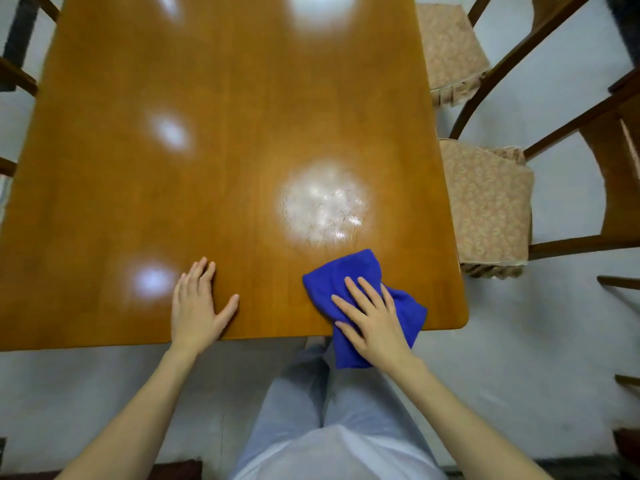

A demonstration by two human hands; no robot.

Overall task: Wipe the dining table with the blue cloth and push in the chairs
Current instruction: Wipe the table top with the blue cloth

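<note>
The glossy brown wooden dining table (225, 140) fills the upper part of the head view. A blue cloth (349, 271) lies crumpled at the table's near right corner, partly hanging over the near edge. My right hand (372, 320) presses flat on the cloth with fingers spread and straight. My left hand (199, 303) rests flat on the bare wood near the near edge, left of the cloth. A wet smeared patch (323, 202) glints just beyond the cloth.
Two wooden chairs with beige patterned seat cushions stand pulled out on the right, the nearer chair (488, 206) and the farther chair (450, 46). Chair parts (17, 77) show along the left edge. Pale floor (519, 375) lies around the table.
</note>
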